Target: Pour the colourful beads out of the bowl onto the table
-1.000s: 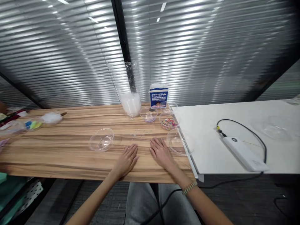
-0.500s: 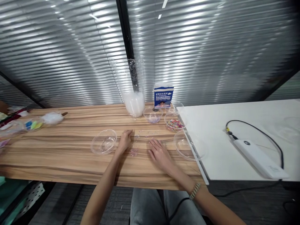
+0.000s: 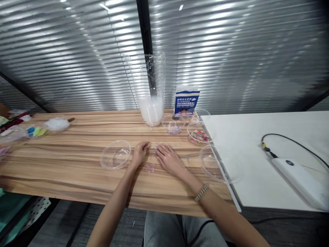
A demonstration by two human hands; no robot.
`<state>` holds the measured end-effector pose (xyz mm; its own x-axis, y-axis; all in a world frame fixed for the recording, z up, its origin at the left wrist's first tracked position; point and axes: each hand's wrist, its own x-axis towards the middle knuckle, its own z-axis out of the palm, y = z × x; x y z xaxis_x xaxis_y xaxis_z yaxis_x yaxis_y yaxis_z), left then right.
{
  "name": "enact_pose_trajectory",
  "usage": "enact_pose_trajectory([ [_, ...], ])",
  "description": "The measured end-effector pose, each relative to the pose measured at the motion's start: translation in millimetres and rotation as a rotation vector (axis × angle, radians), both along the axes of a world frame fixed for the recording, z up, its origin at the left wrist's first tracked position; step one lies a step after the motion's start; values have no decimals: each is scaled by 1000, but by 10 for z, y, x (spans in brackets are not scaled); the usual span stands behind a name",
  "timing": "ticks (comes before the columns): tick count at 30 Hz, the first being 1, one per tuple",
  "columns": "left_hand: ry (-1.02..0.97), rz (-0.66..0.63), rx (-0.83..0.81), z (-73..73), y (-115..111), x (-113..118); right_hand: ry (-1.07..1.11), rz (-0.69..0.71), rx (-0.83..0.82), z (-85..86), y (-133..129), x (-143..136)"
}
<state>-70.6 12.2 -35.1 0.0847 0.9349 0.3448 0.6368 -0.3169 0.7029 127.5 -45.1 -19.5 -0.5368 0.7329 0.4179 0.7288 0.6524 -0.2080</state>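
A clear, crinkled plastic film lies flat on the wooden table between my hands; its outline is hard to make out. My left hand rests at the film's left side, fingers curled in and closed at its edge. Flat on the film lies my right hand, open, with its fingers stretched toward the left hand. Just left of my left hand stands a clear plastic bowl. Another clear bowl sits to the right of my right wrist, over the strip where the two tabletops meet.
Behind my hands stand a bowl of colourful small pieces, a bowl with a purplish bottom, a blue printed packet and a tall clear bag with white contents. A white power bank with a black cable lies right.
My right hand has slid left over the film, closer to my left hand. The left hand has stayed nearly in place. The view has shifted slightly.
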Motion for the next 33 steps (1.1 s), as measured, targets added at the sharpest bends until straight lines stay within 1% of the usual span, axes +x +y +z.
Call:
enact_pose_trajectory([
  [6,-58,-51,-93,93,-54,-6,45,63,-20,4,-26,12],
  [9,-70,-73,-125,112,-77,4,148,117,-42,24,-18,-21],
  [11,-71,-72,-130,112,-78,16,246,149,-89,33,-9,-85],
  [15,-70,-68,-126,100,-65,28,367,147,-198,17,-2,-248],
  [18,-67,-64,-114,95,-56,25,369,135,-248,-9,-7,-302],
  [21,-62,-60,-100,92,-49,23,345,114,-262,-28,-14,-300],
  [33,-61,-34,-39,69,-48,16,269,113,-171,-59,-24,-324],
])
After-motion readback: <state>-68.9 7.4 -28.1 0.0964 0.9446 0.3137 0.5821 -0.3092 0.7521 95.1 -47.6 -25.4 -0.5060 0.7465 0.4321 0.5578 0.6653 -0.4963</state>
